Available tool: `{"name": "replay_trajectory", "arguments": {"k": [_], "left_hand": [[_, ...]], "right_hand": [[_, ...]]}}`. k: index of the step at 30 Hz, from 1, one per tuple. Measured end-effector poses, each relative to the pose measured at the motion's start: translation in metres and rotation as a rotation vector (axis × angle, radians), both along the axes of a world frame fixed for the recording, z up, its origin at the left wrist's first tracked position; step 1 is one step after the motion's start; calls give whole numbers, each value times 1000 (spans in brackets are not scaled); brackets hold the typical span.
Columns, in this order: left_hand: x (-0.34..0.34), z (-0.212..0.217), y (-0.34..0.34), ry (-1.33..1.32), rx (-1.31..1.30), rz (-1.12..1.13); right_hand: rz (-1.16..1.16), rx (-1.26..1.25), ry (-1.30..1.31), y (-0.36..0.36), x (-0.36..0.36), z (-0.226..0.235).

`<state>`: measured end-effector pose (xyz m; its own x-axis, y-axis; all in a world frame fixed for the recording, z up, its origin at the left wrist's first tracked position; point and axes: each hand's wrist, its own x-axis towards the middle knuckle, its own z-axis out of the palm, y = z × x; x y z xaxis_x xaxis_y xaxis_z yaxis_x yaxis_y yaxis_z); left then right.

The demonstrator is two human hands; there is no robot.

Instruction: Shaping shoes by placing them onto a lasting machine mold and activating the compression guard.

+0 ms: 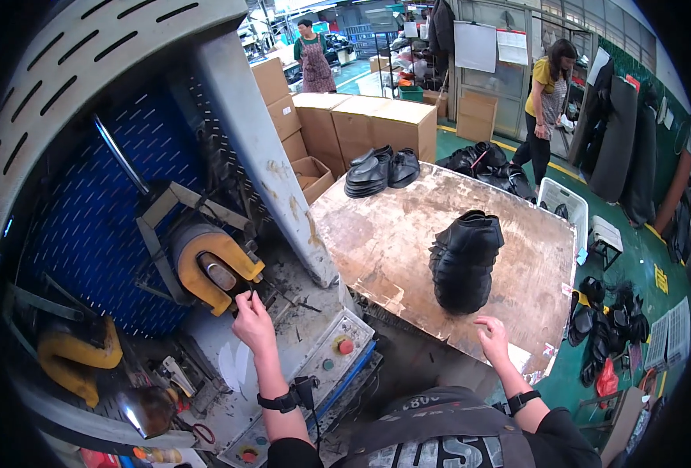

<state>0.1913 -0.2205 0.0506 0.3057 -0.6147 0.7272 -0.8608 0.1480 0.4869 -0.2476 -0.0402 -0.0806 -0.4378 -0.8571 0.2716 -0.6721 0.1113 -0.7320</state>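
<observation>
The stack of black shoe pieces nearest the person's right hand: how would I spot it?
Find the worn wooden table right of the blue machine. The stack of black shoe pieces stands near its front edge, just beyond the right hand. It is taller and closer than the flatter black pile at the table's far corner.

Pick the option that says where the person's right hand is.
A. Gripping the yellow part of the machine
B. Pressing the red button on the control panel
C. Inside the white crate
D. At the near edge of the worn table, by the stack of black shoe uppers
D: the right hand rests at the near edge of the table, just below the stack of black uppers, empty and apart from the stack.
</observation>
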Motion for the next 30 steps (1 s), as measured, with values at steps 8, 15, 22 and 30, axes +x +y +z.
{"name": "replay_trajectory", "arguments": {"k": [8,15,22,30], "left_hand": [[1,-3,3,26,54,-28],[4,-5,3,16,61,-15],[-1,1,7,-8,75,25],[-8,-22,-12,17,48,101]], "right_hand": [[81,329,-38,15,15,-15],[261,615,-100,39,22,-26],[409,856,-33,57,-4,-41],[445,875,-14,97,-79,-131]]}}
